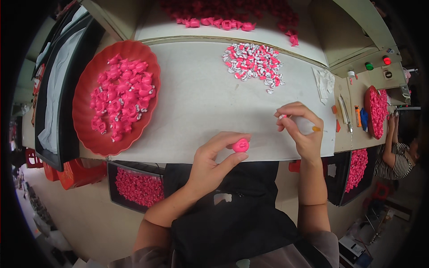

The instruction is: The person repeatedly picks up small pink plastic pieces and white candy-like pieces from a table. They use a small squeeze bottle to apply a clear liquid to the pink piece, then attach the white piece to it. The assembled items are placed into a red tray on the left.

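Observation:
My left hand (219, 154) pinches a round pink plastic part (241, 145) between thumb and fingers, above the near edge of the white work surface (192, 98). To its right, my right hand (304, 129) has its thumb and index finger closed on a small white-and-pink piece (282, 116). A thin tool with a yellow-orange section (316, 129) sticks out from the same hand; most of it is hidden by the fingers. Beyond my hands lies a pile of small white-and-pink pieces (252, 62). At the left, a red scalloped bowl (80, 107) holds many pink molded parts (123, 94).
More pink parts (214, 22) lie on the shelf behind. Dark bins of pink parts (138, 185) stand below on both sides. A crumpled white paper (324, 85), an orange marker (358, 116) and another red bowl (372, 129) are at the right. A co-worker (395, 156) sits farther right.

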A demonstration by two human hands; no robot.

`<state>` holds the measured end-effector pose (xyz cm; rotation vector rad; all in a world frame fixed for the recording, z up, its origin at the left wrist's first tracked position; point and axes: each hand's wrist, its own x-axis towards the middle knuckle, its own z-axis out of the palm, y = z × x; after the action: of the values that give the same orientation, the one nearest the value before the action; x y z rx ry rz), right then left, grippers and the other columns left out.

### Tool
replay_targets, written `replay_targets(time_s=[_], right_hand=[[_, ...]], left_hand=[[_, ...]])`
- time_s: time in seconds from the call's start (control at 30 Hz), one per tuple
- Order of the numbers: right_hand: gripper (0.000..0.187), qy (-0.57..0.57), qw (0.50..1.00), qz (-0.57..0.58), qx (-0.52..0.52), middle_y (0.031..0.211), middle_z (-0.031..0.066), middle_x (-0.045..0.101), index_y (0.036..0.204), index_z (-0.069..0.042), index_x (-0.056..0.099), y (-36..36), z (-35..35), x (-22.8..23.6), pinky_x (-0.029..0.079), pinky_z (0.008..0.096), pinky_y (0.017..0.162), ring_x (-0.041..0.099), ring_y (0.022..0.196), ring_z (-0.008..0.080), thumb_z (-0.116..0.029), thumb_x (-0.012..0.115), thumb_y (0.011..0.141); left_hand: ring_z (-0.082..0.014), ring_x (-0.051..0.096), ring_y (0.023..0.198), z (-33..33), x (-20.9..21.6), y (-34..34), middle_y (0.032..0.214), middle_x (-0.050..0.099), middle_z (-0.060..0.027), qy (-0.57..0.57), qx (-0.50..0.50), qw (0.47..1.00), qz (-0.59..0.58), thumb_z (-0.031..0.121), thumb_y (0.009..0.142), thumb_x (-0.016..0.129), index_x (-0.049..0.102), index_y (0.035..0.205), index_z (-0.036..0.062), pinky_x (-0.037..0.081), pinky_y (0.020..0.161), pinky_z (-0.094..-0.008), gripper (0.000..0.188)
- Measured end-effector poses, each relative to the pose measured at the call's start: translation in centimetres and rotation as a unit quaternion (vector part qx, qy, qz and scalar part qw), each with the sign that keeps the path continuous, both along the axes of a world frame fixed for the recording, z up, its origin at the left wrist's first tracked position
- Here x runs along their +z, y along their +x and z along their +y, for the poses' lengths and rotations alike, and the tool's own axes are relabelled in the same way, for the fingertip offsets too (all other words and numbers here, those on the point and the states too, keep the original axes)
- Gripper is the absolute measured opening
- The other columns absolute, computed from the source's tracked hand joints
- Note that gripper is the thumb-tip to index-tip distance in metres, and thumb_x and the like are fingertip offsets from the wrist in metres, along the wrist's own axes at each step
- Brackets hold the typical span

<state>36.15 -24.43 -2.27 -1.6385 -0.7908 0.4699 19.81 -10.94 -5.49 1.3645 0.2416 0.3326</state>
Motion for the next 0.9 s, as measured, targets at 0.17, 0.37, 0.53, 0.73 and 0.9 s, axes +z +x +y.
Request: replay_targets(time_s=[0.17, 0.37, 0.53, 0.73, 0.9], right_hand=[[0.014, 0.115, 0.975, 0.186, 0.025, 0.088, 0.0088, 0.056, 0.085, -0.001, 0.063, -4.0, 0.3, -0.1, 0.044, 0.0218, 0.064, 0.052, 0.076, 0.0134, 0.004, 0.063, 0.072], [0.012, 0.126, 0.977, 0.107, 0.134, 0.090, 0.0073, 0.052, 0.080, -0.003, 0.065, -4.9, 1.2, -1.2, 0.040, 0.0243, 0.068, 0.050, 0.077, 0.0133, 0.000, 0.069, 0.068], [0.016, 0.080, 0.986, 0.057, 0.137, 0.089, 0.0070, 0.051, 0.082, -0.004, 0.065, -4.9, 0.9, -1.1, 0.040, 0.0243, 0.067, 0.051, 0.077, 0.0132, 0.000, 0.070, 0.068], [0.028, 0.056, 0.973, -0.180, 0.135, 0.090, 0.0079, 0.053, 0.088, -0.005, 0.065, -5.3, 1.2, -0.5, 0.043, 0.0244, 0.055, 0.053, 0.069, 0.0148, -0.006, 0.076, 0.062], [0.035, 0.063, 0.932, -0.316, 0.163, 0.087, 0.0074, 0.055, 0.091, -0.005, 0.064, -4.3, 1.1, -0.4, 0.044, 0.0240, 0.051, 0.054, 0.064, 0.0155, -0.011, 0.078, 0.060]], left_hand=[[-0.0179, 0.054, 0.096, -0.1, 0.7, -0.7, 0.100, 0.059, -0.0103, 0.018, 0.000, 1.000, -0.001, 0.001, 0.075, 0.064, 0.058, 0.103, -0.0017, 0.040, 0.086, -0.0293, 0.028], [-0.0162, 0.055, 0.092, -0.1, 1.0, -1.2, 0.097, 0.060, -0.0096, 0.029, -0.010, 0.999, -0.033, -0.001, 0.074, 0.066, 0.059, 0.100, -0.0009, 0.041, 0.082, -0.0280, 0.027], [-0.0152, 0.056, 0.090, 0.2, 0.9, -1.4, 0.095, 0.060, -0.0093, 0.025, -0.029, 0.999, -0.027, -0.001, 0.074, 0.065, 0.059, 0.102, -0.0013, 0.041, 0.082, -0.0272, 0.029], [-0.0145, 0.059, 0.089, 0.0, 1.4, -1.5, 0.095, 0.062, -0.0090, -0.292, -0.076, 0.953, 0.026, 0.006, 0.082, 0.059, 0.057, 0.104, -0.0027, 0.045, 0.082, -0.0250, 0.023], [-0.0168, 0.061, 0.092, 0.3, 1.8, -1.4, 0.097, 0.062, -0.0108, -0.330, -0.120, 0.936, 0.029, 0.008, 0.086, 0.054, 0.055, 0.106, -0.0040, 0.044, 0.084, -0.0251, 0.023]])
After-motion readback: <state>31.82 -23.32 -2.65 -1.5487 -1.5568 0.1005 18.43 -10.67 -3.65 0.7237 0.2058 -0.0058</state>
